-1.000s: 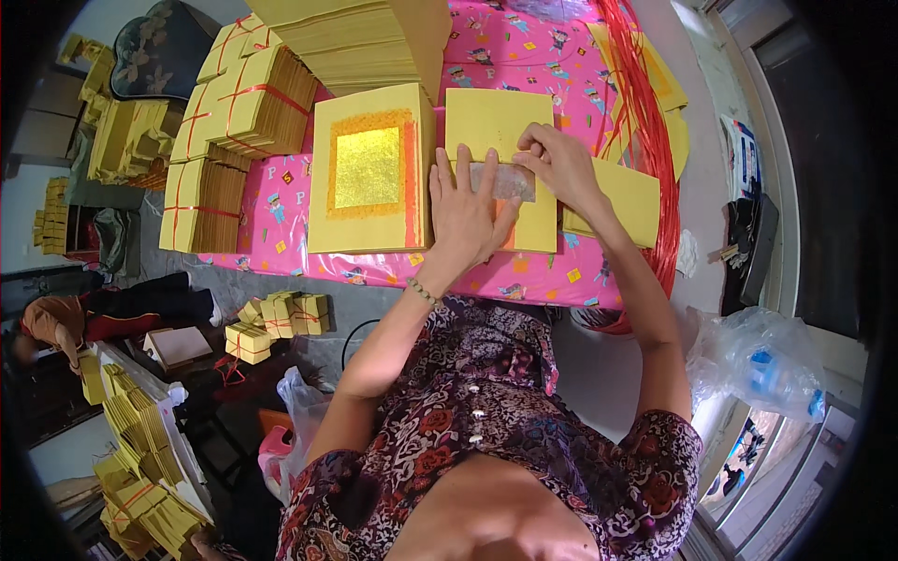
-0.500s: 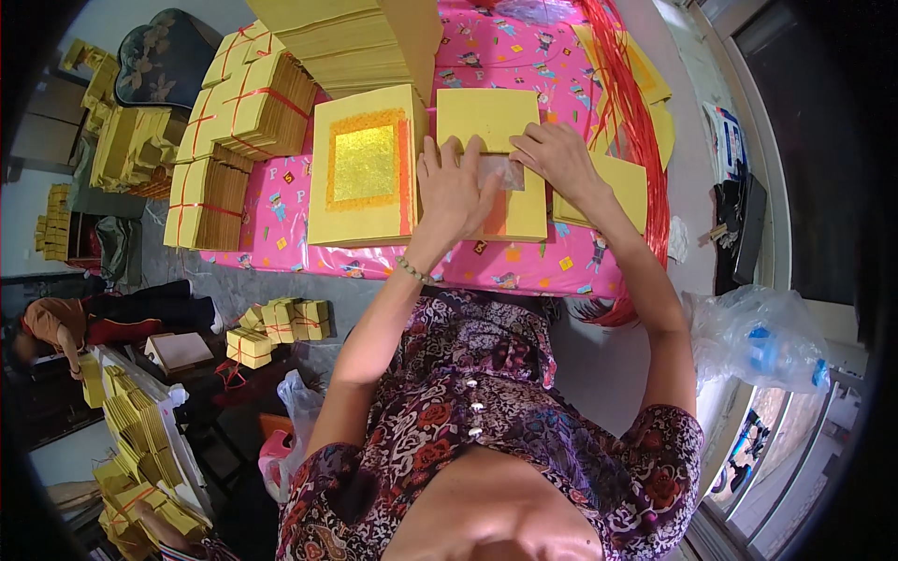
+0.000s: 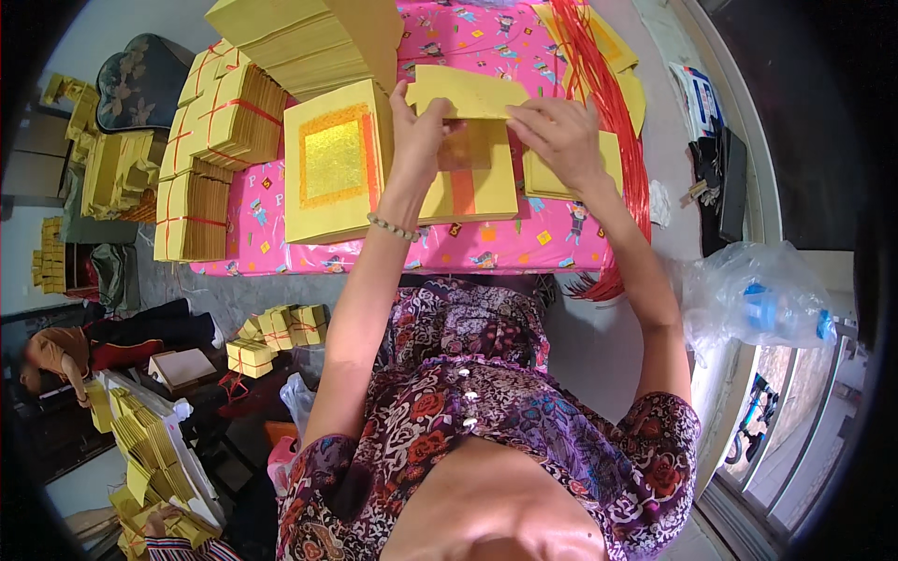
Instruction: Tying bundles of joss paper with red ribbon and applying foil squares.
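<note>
A sheet of yellow paper [image 3: 472, 91] is lifted at its near edge and folded over, above a low pile of yellow paper with an orange strip [image 3: 463, 194]. My left hand [image 3: 418, 131] grips the left end of the sheet, thumb on the near side, and wears a beaded bracelet. My right hand [image 3: 564, 140] pinches the near right corner between thumb and fingers. To the left lies a thick stack of yellow paper topped with a gold foil square [image 3: 334, 161]. A smaller yellow pile [image 3: 594, 166] lies partly under my right hand.
Red-tied paper bundles [image 3: 238, 103] stand left on the pink patterned tablecloth [image 3: 257, 229]. A tall yellow stack [image 3: 313, 42] rises behind. Red strings [image 3: 629, 187] hang over the right side. At far left a person [image 3: 61, 351] handles yellow paper; another striped sleeve [image 3: 182, 550] shows below.
The yellow sheet, flat on the pile before, is now raised and bent at its near edge. My left hand has moved up and closed on its left end; the whole view has shifted slightly.
</note>
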